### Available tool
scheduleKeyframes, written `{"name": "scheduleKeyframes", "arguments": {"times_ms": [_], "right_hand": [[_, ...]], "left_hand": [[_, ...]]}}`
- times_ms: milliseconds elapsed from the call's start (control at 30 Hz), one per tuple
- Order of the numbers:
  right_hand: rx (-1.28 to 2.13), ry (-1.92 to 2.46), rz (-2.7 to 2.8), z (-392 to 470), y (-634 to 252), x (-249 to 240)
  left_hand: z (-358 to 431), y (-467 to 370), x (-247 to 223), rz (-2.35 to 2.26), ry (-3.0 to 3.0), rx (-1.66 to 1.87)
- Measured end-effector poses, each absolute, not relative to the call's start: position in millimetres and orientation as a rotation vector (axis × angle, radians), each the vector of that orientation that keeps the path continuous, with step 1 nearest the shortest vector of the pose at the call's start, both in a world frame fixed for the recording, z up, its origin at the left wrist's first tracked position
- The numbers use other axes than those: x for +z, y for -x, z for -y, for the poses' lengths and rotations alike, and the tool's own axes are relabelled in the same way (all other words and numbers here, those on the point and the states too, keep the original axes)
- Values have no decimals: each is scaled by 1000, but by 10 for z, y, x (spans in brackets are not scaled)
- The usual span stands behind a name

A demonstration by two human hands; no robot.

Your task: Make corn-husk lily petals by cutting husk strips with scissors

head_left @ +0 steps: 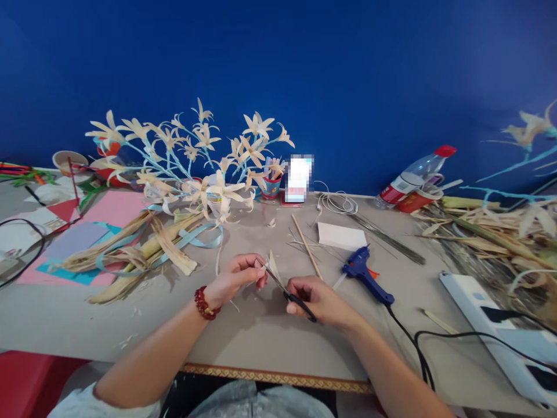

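My right hand [317, 299] is closed around the black handles of a pair of scissors [296, 302]. The narrow blades point up and left, reaching to the fingertips of my left hand [239, 278]. Those fingertips pinch a small pale piece of corn husk [261, 267] right at the blades; its full shape is partly hidden by the fingers. Just beyond the blades, a pointed cream husk sliver [274, 262] shows. A thin wooden stick [306, 247] lies past my right hand, and a blue glue gun [368, 276] rests to its right.
Cream husk flowers [224, 194] on blue stems stand at the back left. Dried husks [148, 252] lie over coloured paper [32, 273]. To the right are a white card [342, 236], thin wires [391, 241], a tilted bottle [413, 177] and a power strip [491, 331] with black cords.
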State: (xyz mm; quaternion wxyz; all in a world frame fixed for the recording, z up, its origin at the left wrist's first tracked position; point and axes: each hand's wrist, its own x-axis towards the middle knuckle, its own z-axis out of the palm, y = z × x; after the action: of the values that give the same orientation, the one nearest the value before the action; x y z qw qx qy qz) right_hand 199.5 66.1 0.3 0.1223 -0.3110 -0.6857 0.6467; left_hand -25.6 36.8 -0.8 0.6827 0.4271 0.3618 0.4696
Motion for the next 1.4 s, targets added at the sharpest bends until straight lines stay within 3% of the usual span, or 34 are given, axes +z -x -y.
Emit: {"name": "scheduleKeyframes", "arguments": {"times_ms": [267, 433, 667, 833, 1133, 1400], "right_hand": [[1893, 933, 1986, -660, -1973, 14], [1722, 970, 1966, -673, -1963, 1], [1763, 889, 1504, -611, -1901, -11], [1798, 852, 1492, -558, -1857, -27], [1904, 873, 1453, -572, -1857, 20], [1740, 889, 1262, -559, -1823, -30]], "left_hand": [[-366, 245, -27, -783, -939, 1075], [-368, 244, 0, -802, -970, 1067], [-309, 131, 45, -848, -1175, 814], [-276, 34, 46, -851, -1397, 721], [-287, 67, 29, -842, -1306, 820], [-215, -65, -6, -877, -1014, 996]]}}
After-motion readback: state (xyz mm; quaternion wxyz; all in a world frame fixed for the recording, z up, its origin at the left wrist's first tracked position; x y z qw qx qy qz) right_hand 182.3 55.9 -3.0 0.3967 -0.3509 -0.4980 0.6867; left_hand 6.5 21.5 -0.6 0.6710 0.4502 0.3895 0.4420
